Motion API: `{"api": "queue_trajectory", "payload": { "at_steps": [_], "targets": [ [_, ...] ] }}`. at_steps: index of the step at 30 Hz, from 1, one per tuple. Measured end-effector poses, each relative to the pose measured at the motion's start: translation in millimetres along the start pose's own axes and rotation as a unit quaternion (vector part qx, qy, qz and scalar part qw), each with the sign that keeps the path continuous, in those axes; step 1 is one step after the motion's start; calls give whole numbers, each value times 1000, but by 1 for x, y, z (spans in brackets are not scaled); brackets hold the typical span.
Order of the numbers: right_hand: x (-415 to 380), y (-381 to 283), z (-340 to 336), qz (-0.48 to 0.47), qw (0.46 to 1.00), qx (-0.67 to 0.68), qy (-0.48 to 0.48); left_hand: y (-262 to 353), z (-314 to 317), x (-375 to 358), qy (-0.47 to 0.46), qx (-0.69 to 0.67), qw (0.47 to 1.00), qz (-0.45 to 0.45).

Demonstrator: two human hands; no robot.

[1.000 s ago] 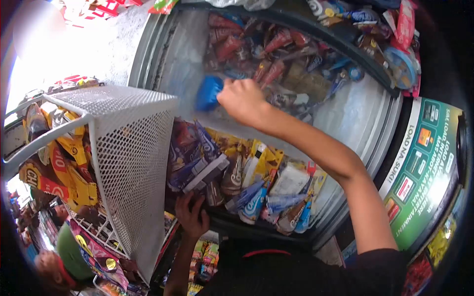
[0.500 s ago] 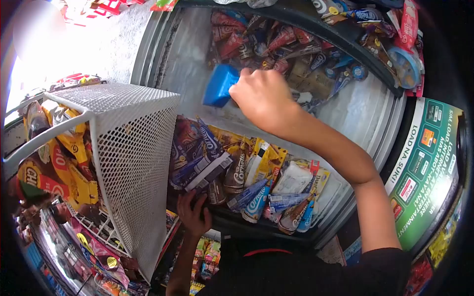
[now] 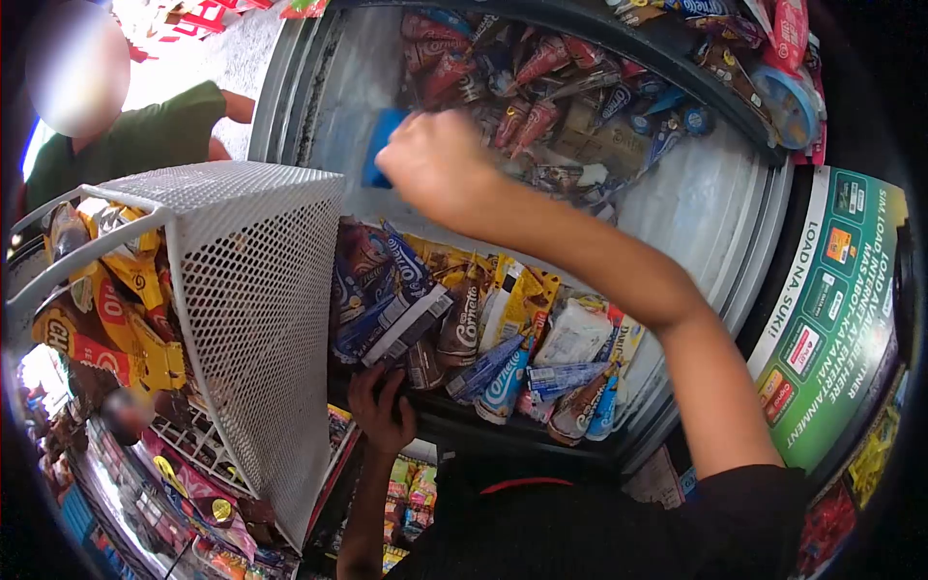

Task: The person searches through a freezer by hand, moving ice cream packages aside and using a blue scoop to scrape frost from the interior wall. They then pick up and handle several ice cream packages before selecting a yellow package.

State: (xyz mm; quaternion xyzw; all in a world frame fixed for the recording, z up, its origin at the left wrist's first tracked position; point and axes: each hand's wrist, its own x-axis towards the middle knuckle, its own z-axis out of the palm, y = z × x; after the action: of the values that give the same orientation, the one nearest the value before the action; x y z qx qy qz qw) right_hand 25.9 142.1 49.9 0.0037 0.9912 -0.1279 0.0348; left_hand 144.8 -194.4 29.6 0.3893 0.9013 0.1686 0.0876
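Note:
My right hand (image 3: 430,164) is closed round a blue tool (image 3: 385,145), which lies against the frosty inside of the freezer (image 3: 343,106), at its upper left. Only part of the tool shows past my fingers. My left hand (image 3: 384,411) rests on the freezer's near edge, fingers apart, just below a white and blue packet (image 3: 411,324). Cornetto cones (image 3: 505,382) and other wrapped ice creams lie in the near part of the freezer. More red and blue cones (image 3: 541,63) are heaped at its far side.
A white mesh rack (image 3: 261,319) with yellow snack packs (image 3: 130,309) stands at the left. Behind it is a person in a green shirt (image 3: 155,140). A green sign (image 3: 831,309) lies at the right. Packaged goods fill the lower left.
My right hand and the blue tool have moved left. A person in green has come into view at the upper left. My left hand has hardly moved.

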Motion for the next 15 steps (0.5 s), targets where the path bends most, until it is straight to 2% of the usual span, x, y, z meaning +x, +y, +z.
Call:
{"api": "queue_trajectory", "payload": {
  "at_steps": [1, 2, 4, 6, 8, 10, 11, 12, 14, 15],
  "targets": [
    [24, -11, 70, -11, 997, 0, 73, 1, -1, -1, 0, 1, 1000, -1],
    [29, -8, 74, -12, 997, 1, 76, -1, -4, 2, 1, 4, 1000, 0],
    [21, 1, 76, 6, 1000, -1, -12, 6, -4, 1, 1, 8, 1000, -6],
    [0, 38, 93, -12, 998, 56, 25, 5, -6, -2, 1, 12, 1000, 10],
    [-24, 64, 60, 77, 988, 76, -112, 2, -2, 0, 2, 22, 1000, 19],
    [-43, 91, 64, 46, 986, 123, -106, 0, 0, -3, 12, -3, 1000, 16],
    [-50, 91, 41, 48, 973, 149, -168, 1, 1, -3, 13, -3, 1000, 15],
    [-55, 99, 51, 45, 974, 148, -167, 1, 0, -3, 10, -2, 1000, 15],
    [-60, 111, 73, -41, 952, 303, 25, 2, -3, -2, 14, 2, 1000, 9],
    [-62, 113, 74, 18, 952, 305, -28, 3, -4, -2, 12, 1, 1000, 6]
  ]
}}
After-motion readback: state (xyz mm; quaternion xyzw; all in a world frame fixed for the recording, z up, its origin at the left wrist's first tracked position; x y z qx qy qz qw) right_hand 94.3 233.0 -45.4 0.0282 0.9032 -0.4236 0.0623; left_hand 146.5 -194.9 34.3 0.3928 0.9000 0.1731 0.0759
